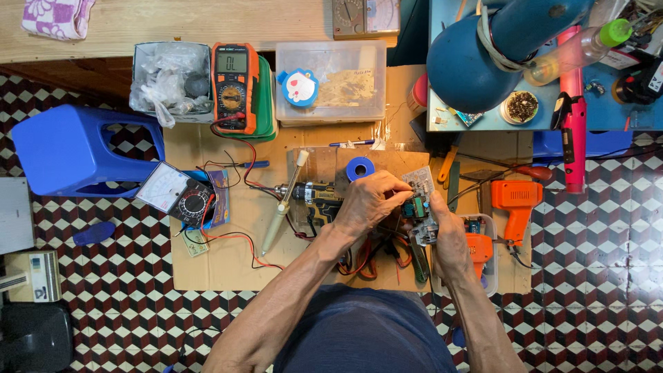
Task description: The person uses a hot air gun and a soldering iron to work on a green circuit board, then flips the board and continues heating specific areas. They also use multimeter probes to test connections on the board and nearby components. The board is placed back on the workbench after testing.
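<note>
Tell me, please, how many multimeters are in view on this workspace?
3: an orange digital multimeter standing by the clear box, an analog meter beside the blue stool, and another analog meter at the top edge. Clutter may hide others.

Your left hand (369, 200) reaches forward from a bare, nearly straight forearm, fingers curled down in a pinch. Your right hand (449, 238) sits just beside it, palm turned inward, fingers closed in a grip, wrist bent slightly.
</note>
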`<state>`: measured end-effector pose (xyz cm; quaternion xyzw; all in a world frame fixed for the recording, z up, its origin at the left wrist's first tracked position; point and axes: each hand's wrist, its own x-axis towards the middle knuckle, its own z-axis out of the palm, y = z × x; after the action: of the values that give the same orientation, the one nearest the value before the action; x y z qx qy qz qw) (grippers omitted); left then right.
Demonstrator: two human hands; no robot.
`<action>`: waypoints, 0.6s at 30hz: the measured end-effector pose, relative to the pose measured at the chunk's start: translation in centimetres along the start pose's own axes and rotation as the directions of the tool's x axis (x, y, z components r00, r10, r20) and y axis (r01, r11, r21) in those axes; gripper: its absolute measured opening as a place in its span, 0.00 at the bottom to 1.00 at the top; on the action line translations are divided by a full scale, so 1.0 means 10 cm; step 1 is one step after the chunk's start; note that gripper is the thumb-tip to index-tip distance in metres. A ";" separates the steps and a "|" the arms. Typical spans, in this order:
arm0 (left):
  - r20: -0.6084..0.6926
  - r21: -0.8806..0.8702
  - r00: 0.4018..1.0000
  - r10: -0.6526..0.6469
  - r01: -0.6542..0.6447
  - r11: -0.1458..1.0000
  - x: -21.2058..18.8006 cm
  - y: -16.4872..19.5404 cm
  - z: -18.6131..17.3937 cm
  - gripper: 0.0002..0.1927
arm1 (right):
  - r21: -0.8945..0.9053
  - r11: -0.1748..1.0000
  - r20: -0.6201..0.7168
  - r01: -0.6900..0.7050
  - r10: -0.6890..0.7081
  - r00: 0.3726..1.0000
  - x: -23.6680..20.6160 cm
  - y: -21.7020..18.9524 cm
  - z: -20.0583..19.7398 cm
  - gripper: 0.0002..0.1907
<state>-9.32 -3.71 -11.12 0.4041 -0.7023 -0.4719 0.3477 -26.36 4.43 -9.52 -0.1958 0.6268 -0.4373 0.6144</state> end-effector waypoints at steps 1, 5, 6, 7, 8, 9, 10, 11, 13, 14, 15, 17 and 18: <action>0.005 -0.017 1.000 0.012 -0.012 1.000 0.01 -0.01 -0.01 0.06 | 0.019 1.000 0.015 0.002 -0.002 1.000 0.01 -0.01 0.00 0.26; 0.041 -0.039 0.999 -0.016 0.017 0.999 0.01 -0.04 -0.03 0.06 | 0.087 0.996 0.054 -0.003 -0.002 0.999 0.00 -0.03 0.01 0.25; 0.035 -0.023 0.999 0.011 -0.010 1.000 0.01 -0.04 -0.03 0.06 | 0.057 0.998 0.039 -0.001 -0.001 0.999 -0.01 -0.03 0.02 0.26; 0.027 -0.006 0.999 0.037 -0.037 0.999 0.01 -0.04 -0.03 0.06 | 0.024 1.000 0.026 0.000 -0.001 1.000 -0.01 -0.04 0.03 0.27; 0.018 0.013 0.998 0.062 -0.062 0.998 0.00 -0.05 -0.03 0.06 | -0.008 1.000 0.016 0.001 -0.001 1.000 -0.01 -0.04 0.04 0.28; 0.010 0.002 1.000 0.029 -0.029 1.000 0.01 -0.05 -0.05 0.06 | -0.058 0.998 0.010 0.000 0.001 1.000 0.00 -0.05 0.06 0.29; 0.008 -0.012 1.000 -0.003 0.003 1.000 0.01 -0.06 -0.05 0.06 | -0.108 0.994 -0.001 -0.003 0.002 1.000 -0.01 -0.05 0.07 0.30; 0.005 -0.029 0.999 -0.035 0.035 0.999 0.03 -0.06 -0.06 0.05 | -0.159 0.987 -0.014 -0.004 0.002 1.000 -0.02 -0.05 0.08 0.31; 0.009 -0.101 0.998 -0.059 0.060 0.993 0.03 -0.07 -0.08 0.06 | -0.198 0.980 -0.029 -0.010 0.005 1.000 -0.04 -0.06 0.10 0.32; 0.012 -0.136 0.997 -0.071 0.072 0.988 0.03 -0.07 -0.10 0.06 | -0.215 0.976 -0.036 -0.013 0.006 0.999 -0.05 -0.06 0.11 0.32; 0.018 -0.107 0.999 -0.048 0.049 0.993 0.03 -0.07 -0.12 0.06 | -0.206 0.978 -0.031 -0.010 0.004 1.000 -0.06 -0.06 0.12 0.32; 0.025 -0.045 1.000 -0.003 0.004 0.999 0.03 -0.07 -0.16 0.06 | -0.188 0.982 -0.012 -0.002 0.000 1.000 -0.05 -0.07 0.14 0.31; 0.025 -0.036 1.000 -0.004 0.005 0.999 0.02 -0.07 -0.19 0.06 | -0.185 0.983 0.000 0.003 -0.003 1.000 -0.04 -0.08 0.15 0.31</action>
<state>-7.57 -4.76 -11.13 0.3936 -0.6970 -0.4902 0.3449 -25.13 3.89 -8.43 -0.2532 0.6645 -0.3780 0.5928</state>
